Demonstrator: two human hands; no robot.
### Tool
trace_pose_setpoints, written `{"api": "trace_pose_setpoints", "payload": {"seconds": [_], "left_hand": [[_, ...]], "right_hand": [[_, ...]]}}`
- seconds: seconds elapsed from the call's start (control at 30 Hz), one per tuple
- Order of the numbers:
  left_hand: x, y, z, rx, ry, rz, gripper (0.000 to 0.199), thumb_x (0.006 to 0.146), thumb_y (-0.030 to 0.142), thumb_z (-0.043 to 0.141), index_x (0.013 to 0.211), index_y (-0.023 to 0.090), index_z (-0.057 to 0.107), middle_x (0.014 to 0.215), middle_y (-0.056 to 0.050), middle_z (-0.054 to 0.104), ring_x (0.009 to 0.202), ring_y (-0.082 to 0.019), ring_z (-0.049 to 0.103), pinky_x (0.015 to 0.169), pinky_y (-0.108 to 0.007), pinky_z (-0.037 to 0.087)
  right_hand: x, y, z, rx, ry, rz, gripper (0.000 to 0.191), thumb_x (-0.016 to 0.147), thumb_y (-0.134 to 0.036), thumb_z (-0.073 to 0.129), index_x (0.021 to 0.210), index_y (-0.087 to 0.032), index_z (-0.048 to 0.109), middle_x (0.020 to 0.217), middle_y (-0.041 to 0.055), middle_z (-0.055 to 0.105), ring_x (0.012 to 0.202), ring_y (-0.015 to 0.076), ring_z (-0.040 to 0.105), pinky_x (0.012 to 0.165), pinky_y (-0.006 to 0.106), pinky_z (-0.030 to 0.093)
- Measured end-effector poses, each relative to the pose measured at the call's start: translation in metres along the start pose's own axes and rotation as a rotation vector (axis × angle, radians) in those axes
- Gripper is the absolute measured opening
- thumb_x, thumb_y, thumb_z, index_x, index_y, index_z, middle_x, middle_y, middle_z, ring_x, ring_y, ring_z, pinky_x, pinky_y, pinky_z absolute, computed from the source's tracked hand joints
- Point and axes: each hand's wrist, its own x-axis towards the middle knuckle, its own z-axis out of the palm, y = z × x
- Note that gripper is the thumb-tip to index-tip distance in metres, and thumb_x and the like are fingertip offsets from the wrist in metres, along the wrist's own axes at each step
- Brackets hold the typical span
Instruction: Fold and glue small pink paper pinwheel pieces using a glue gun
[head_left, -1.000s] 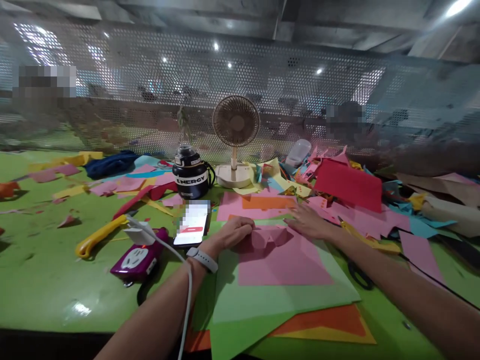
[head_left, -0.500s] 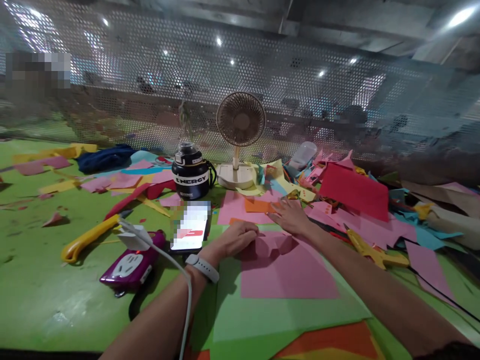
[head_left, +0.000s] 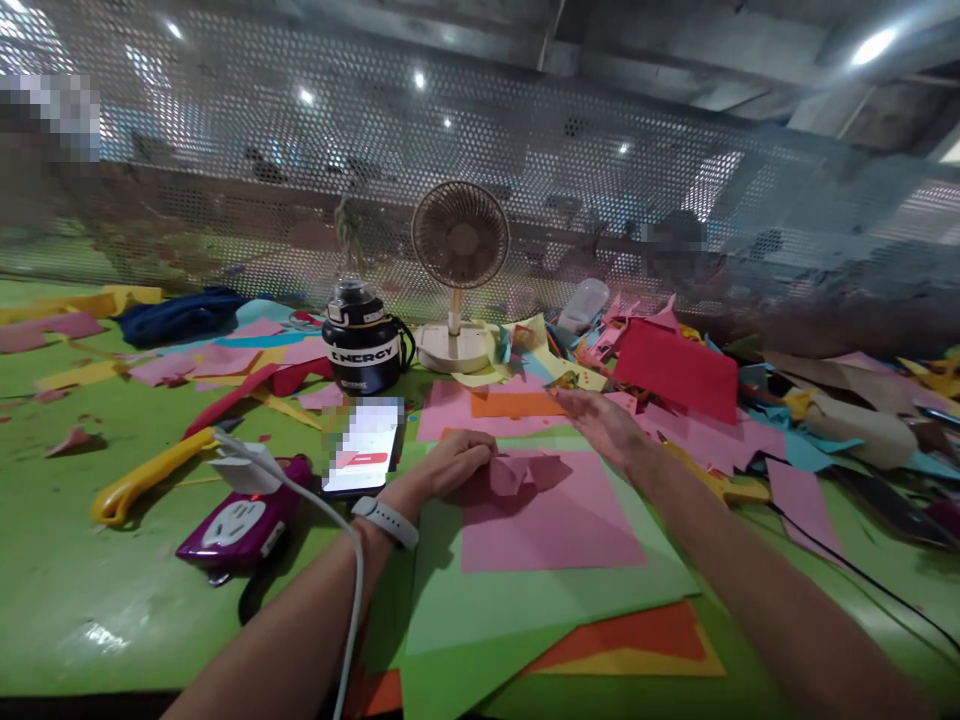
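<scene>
My left hand (head_left: 463,462) rests with curled fingers at the left edge of a folded pink paper piece (head_left: 517,470); its fingertips are closed on that piece. Under it lies a flat pink sheet (head_left: 555,530) on a larger pale green sheet (head_left: 465,610). My right hand (head_left: 600,425) is raised a little at the back right of the sheets, fingers extended, with nothing visible in it. Near its fingertips is an orange strip (head_left: 514,404) on another pink sheet (head_left: 442,410).
A phone (head_left: 365,450), a purple power socket (head_left: 240,525) with a white cable and a yellow-handled tool (head_left: 150,478) lie left. A black bottle (head_left: 364,345) and a fan (head_left: 461,240) stand behind. A yellow glue gun (head_left: 712,480) and paper scraps lie right.
My right hand has lifted off the orange strip and moved back to the right. My left hand stays at the folded pink piece. The view has shifted slightly to the right.
</scene>
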Motion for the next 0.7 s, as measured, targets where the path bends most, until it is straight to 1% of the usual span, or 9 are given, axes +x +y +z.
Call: {"api": "trace_pose_setpoints", "payload": {"seconds": [0.07,0.13,0.2,0.23,0.33,0.47,0.53,0.6,0.7], "left_hand": [[-0.001,0.001,0.0,-0.012,0.013,0.016,0.015,0.071,0.027,0.038,0.057,0.02,0.039,0.058,0.004,0.038,0.057,-0.014,0.037,0.053,-0.027,0.027],[-0.001,0.002,0.0,-0.019,0.035,0.044,0.017,0.072,0.026,0.039,0.057,0.02,0.04,0.058,0.003,0.04,0.058,-0.014,0.038,0.054,-0.027,0.029],[-0.001,0.001,0.0,-0.036,0.035,0.085,0.019,0.074,0.025,0.038,0.058,0.019,0.046,0.061,0.002,0.047,0.061,-0.015,0.042,0.057,-0.027,0.032],[0.0,0.0,0.001,-0.055,0.027,0.105,0.022,0.075,0.024,0.037,0.059,0.019,0.05,0.062,0.0,0.051,0.063,-0.015,0.044,0.059,-0.027,0.034],[0.001,-0.001,0.002,-0.116,-0.004,0.15,0.027,0.078,0.023,0.034,0.063,0.018,0.056,0.068,-0.003,0.059,0.067,-0.016,0.05,0.065,-0.028,0.038],[0.0,0.001,0.003,-0.132,0.033,0.148,0.022,0.078,0.022,0.036,0.064,0.019,0.052,0.068,-0.003,0.058,0.068,-0.017,0.051,0.066,-0.028,0.04],[0.0,0.002,0.004,-0.113,0.035,0.161,0.02,0.078,0.022,0.037,0.064,0.019,0.051,0.068,-0.003,0.057,0.067,-0.017,0.05,0.066,-0.029,0.041],[0.0,0.001,0.005,-0.087,0.039,0.179,0.02,0.078,0.022,0.037,0.065,0.019,0.052,0.069,-0.003,0.057,0.069,-0.017,0.05,0.068,-0.03,0.041],[0.001,-0.004,0.007,-0.097,0.044,0.148,0.019,0.076,0.02,0.036,0.066,0.019,0.053,0.069,-0.002,0.056,0.071,-0.017,0.051,0.071,-0.03,0.042]], "right_hand": [[-0.01,-0.003,0.002,0.146,0.017,0.013,0.048,0.081,-0.041,0.039,0.114,-0.02,0.067,0.123,0.0066,0.066,0.125,0.0238,0.053,0.106,0.044,0.039],[-0.02,-0.006,0.007,0.321,0.041,0.038,0.038,0.077,-0.038,0.048,0.101,-0.022,0.071,0.12,0.0044,0.068,0.126,0.0242,0.052,0.108,0.044,0.037],[-0.03,-0.011,0.014,0.436,0.059,0.046,0.029,0.073,-0.036,0.053,0.091,-0.024,0.073,0.115,0.0024,0.071,0.125,0.0244,0.052,0.11,0.044,0.034],[-0.036,-0.013,0.018,0.444,0.055,0.034,0.028,0.074,-0.036,0.053,0.09,-0.025,0.073,0.115,0.0017,0.071,0.125,0.0243,0.052,0.11,0.044,0.033],[-0.048,-0.019,0.03,0.414,0.036,-0.016,0.033,0.077,-0.038,0.05,0.097,-0.025,0.072,0.12,0.0018,0.068,0.127,0.0242,0.05,0.111,0.045,0.031],[-0.06,-0.025,0.043,0.413,0.006,-0.011,0.036,0.078,-0.039,0.05,0.103,-0.025,0.072,0.131,0.0032,0.061,0.133,0.0252,0.043,0.112,0.047,0.027],[-0.064,-0.026,0.047,0.357,-0.024,-0.013,0.037,0.08,-0.041,0.051,0.107,-0.027,0.072,0.138,0.0025,0.055,0.138,0.026,0.035,0.114,0.049,0.022],[-0.069,-0.024,0.049,0.261,-0.064,-0.041,0.037,0.083,-0.042,0.05,0.111,-0.03,0.07,0.146,-0.0003,0.046,0.142,0.0259,0.025,0.114,0.051,0.018],[-0.073,-0.02,0.049,0.135,-0.121,-0.112,0.037,0.089,-0.041,0.045,0.119,-0.034,0.066,0.152,-0.0039,0.035,0.145,0.0242,0.015,0.115,0.052,0.014]]}}
